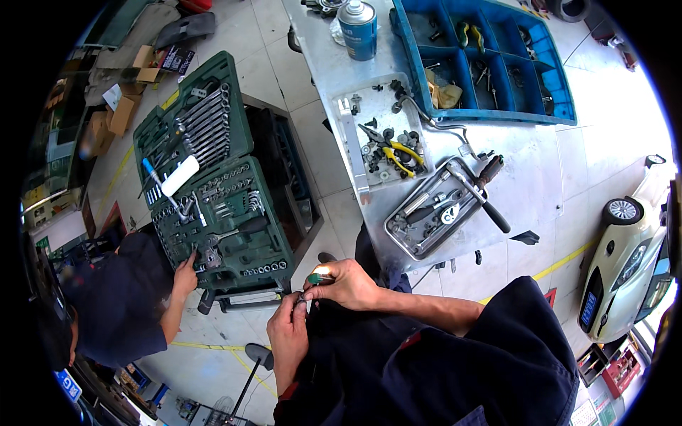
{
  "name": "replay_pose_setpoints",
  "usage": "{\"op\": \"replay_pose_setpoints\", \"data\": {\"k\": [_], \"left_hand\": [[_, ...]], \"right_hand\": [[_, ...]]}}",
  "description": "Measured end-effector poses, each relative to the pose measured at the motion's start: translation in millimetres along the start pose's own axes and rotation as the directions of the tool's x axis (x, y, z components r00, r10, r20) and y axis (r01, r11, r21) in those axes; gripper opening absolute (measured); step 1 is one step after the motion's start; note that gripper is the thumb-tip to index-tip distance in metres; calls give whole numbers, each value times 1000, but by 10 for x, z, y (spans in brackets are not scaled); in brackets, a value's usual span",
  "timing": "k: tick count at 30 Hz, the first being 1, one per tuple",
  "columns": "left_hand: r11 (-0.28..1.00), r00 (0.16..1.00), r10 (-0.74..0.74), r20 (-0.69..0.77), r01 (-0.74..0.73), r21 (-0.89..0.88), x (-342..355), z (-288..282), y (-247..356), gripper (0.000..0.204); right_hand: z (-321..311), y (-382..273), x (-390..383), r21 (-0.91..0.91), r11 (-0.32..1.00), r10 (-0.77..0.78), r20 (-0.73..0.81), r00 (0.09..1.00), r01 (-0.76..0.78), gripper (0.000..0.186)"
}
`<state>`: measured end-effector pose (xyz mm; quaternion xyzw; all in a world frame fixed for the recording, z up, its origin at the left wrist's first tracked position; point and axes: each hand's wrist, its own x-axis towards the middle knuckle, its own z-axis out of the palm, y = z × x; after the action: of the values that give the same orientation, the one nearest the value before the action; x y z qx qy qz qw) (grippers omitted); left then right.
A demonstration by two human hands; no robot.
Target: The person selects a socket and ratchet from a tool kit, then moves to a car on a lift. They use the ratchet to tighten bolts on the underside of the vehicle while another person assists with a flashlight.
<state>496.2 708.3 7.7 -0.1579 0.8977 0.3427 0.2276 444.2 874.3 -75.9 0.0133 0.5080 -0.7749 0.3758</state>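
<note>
In front of my body my two hands meet, fingertips nearly touching. My right hand (pixel 349 285) is closed around a small green object (pixel 317 280) with a bright yellow-white glow at its upper side. Whether that is a flame or a lamp I cannot tell. Just below it, my left hand (pixel 288 332) pinches a small dark piece (pixel 302 299), mostly covered by the fingers. Ahead and to the right, a metal table (pixel 497 227) carries a tray (pixel 391 231) of ratchets and sockets. A second tray (pixel 342 142) there holds yellow-handled pliers (pixel 401 157) and loose fasteners.
To the left lies an opened green tool case (pixel 266 184) of wrenches and sockets. A co-worker's hand (pixel 185 275) reaches into it. A blue divided bin (pixel 490 113) and a spray can (pixel 357 32) stand on the table's far end. A white car (pixel 625 263) is at the right.
</note>
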Motion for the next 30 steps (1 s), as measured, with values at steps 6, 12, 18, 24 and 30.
{"op": "replay_pose_setpoints", "data": {"k": [6,12,18,24,30], "left_hand": [[990,989,141,-41,-140,34,-278,-127,-354,20],[962,974,197,-115,-215,-168,-545,-315,-973,18],[941,934,250,-256,-296,-163,-934,-524,-1702,19],[907,887,322,-330,-389,-161,-1240,-649,-2267,20],[875,904,242,-353,-361,-324,-1421,-777,-2586,21]], "right_hand": [[428,258,-97,-56,996,-75,-61,995,72,17],[966,403,-170,-66,990,-125,-33,992,122,12],[1734,599,-204,-322,936,-143,19,990,141,14],[2339,878,-207,-459,879,-161,-36,986,127,14],[2745,1012,-182,-395,900,-205,-6,979,186,11]]}}
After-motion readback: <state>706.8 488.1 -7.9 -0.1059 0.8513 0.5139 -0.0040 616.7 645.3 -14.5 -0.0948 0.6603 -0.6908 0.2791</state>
